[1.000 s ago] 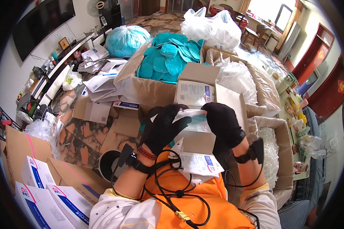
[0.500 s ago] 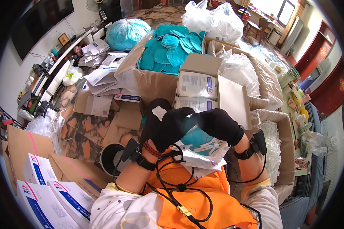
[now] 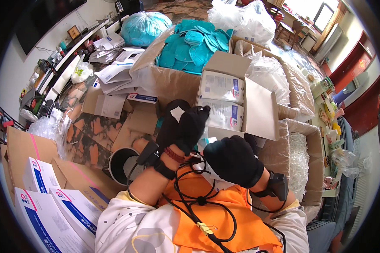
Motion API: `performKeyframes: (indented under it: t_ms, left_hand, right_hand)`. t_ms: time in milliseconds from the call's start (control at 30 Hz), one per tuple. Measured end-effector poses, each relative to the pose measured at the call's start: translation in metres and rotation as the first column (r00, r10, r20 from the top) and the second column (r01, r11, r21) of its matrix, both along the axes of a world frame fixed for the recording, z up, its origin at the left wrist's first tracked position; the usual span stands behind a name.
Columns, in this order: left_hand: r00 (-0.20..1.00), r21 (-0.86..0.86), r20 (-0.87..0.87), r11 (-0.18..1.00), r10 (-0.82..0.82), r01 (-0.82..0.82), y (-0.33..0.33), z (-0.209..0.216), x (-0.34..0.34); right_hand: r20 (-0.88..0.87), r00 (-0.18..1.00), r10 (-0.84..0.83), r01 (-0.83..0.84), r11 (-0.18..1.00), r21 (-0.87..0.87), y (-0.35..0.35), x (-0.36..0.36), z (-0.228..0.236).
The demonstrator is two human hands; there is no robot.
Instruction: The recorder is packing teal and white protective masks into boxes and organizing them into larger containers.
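Packet (image 3: 221,182) sits over my orange apron (image 3: 245,230), partly hidden by my curled right hand (image 3: 233,160); whether that grips it, I cannot tell. My left hand (image 3: 191,128) bends near an open box (image 3: 259,110) of white packs (image 3: 218,86), its hold unclear. Beyond stands a carton (image 3: 173,82) of teal pieces (image 3: 188,52).

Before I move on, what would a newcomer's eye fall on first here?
Probably the bright teal, flat, rounded pieces heaped in a plastic-lined brown cardboard box at the upper centre of the view. Next, the vivid orange cloth at the bottom centre, with the black-gloved left hand and black-gloved right hand above it in the picture.
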State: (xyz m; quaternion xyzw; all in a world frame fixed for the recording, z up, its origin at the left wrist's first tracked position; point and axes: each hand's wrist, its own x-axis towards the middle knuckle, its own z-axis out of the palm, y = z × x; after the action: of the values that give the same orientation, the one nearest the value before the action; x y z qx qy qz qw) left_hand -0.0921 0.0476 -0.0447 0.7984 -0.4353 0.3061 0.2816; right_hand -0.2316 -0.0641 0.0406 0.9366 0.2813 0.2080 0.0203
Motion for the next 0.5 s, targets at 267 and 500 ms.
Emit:
performKeyframes:
  t_ms: [267,500]
  left_hand:
    - [0.861,-0.197,-0.505,0.979,-0.051,-0.057,0.013,-0.056,0.047]
    - [0.92,-0.189,-0.336,0.972,-0.2,0.142,0.008,-0.015,0.021]
  right_hand:
    - [0.003,0.999,0.05,-0.049,0.996,-0.074,-0.008,-0.023,-0.012]
    - [-0.624,0.779,-0.062,0.264,0.935,0.237,0.0,-0.003,-0.048]
